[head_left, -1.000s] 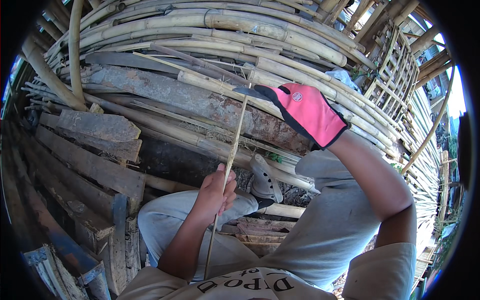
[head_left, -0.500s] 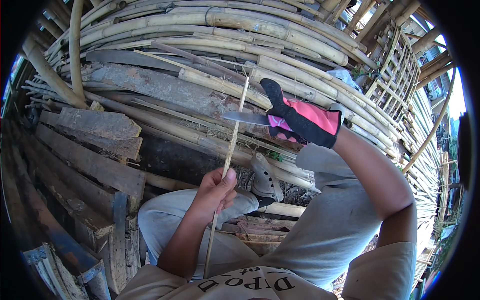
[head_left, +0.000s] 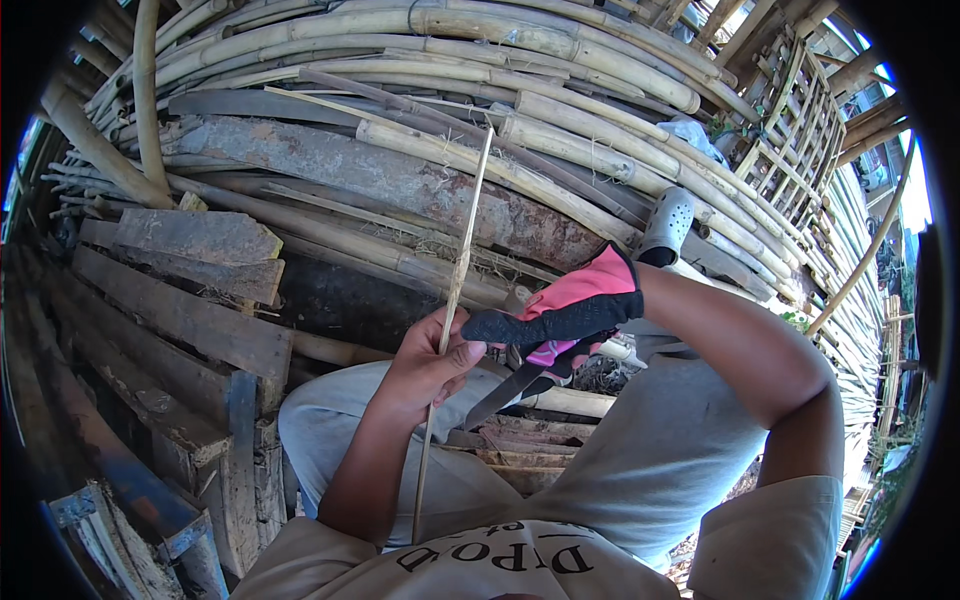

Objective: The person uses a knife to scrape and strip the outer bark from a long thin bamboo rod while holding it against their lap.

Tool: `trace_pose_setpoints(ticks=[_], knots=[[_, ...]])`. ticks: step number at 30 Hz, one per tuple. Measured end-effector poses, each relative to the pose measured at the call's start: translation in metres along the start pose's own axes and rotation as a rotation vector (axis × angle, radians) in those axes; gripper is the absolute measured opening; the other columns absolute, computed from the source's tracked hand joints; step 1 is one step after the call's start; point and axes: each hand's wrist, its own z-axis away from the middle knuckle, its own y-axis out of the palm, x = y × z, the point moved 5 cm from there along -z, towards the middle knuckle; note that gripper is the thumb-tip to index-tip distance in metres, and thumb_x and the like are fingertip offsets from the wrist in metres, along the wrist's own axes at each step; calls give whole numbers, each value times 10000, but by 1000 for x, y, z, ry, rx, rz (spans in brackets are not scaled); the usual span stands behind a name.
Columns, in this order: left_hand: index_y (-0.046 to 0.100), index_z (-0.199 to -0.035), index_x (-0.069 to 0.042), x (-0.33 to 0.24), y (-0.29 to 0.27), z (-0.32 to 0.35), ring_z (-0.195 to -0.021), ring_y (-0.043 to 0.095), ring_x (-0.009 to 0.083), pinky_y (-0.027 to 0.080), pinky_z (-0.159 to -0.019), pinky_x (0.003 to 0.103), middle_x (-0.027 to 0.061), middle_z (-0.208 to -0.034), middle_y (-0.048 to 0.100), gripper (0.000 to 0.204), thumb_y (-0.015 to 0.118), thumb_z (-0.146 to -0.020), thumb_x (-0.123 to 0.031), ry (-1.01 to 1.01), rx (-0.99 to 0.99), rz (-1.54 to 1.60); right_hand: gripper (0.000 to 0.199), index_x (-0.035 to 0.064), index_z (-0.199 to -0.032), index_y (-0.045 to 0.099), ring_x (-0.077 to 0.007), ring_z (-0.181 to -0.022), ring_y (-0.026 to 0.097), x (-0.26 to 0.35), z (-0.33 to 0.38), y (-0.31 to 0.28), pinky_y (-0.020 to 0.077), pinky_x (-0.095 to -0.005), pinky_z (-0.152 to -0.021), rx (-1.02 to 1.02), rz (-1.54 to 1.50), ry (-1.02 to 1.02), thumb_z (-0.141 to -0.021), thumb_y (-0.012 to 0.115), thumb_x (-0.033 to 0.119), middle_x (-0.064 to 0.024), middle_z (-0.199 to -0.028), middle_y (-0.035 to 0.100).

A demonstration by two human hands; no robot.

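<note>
A thin, pale bamboo strip (head_left: 462,250) stands slanted in front of my body, its lower end against my shirt. Bare, my left hand (head_left: 432,366) is closed round its lower part. My right hand (head_left: 565,315), in a pink and black glove, grips a knife by its pink-purple handle (head_left: 548,352). The knife's blade (head_left: 503,395) points down and left, below my left hand and apart from the strip. The gloved thumb and forefinger reach over to the strip, right beside my left fingertips.
Long bamboo poles (head_left: 480,30) lie stacked across the far side. A rusty, weathered plank (head_left: 330,165) rests in front of them. Old boards (head_left: 190,320) are piled at left. A bamboo lattice (head_left: 800,130) leans at far right. A grey clog (head_left: 667,225) is on my right foot.
My right hand has come down and left from the upper part of the strip to my left hand. The blade has swung from crossing the strip to pointing downward.
</note>
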Motion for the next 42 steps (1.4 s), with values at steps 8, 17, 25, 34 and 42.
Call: trace_pose_setpoints(ticks=[8, 17, 25, 34, 42], knots=[[499, -879, -90, 1, 6, 0, -377, 375, 23, 272, -337, 195, 0, -710, 560, 243, 741, -894, -112, -16, 74, 78, 317, 164, -939, 633, -60, -518, 577, -8, -20, -3, 406, -215, -413, -57, 239, -122, -971, 546, 467, 22, -677, 637], [496, -886, -87, 4, 3, -1, -370, 380, 24, 274, -337, 196, 5, -694, 577, 199, 684, -891, -21, -34, 40, 72, 276, 174, -888, 643, -74, -515, 570, -8, -20, -9, 402, -245, -419, -117, 225, -109, -960, 571, 430, 16, -645, 625], [528, -958, -79, -9, -14, 1, -392, 383, 7, 275, -345, 197, 10, -754, 638, 201, 701, -877, -18, -32, -299, -151, 388, 112, -778, 658, -101, -502, 543, 25, 22, -18, 414, -270, -452, -306, 536, 6, -949, 538, 438, 15, -639, 602], [541, -1038, -47, -6, -24, 0, -396, 372, 7, 287, -331, 198, 68, -838, 671, 164, 665, -934, -76, 71, -268, -121, 286, 81, -994, 696, -115, -634, 573, 49, 40, -27, 464, -283, -575, -440, 602, -282, -967, 612, 353, 5, -726, 629], [510, -1231, -50, -14, -7, 0, -373, 352, 69, 277, -343, 217, 97, -761, 622, 425, 339, -1081, -408, 70, -138, 2, 343, 80, -1228, 651, -170, -894, 656, 86, 70, -15, 533, -311, -790, -1056, 522, -695, -960, 656, 293, -95, -920, 678]])
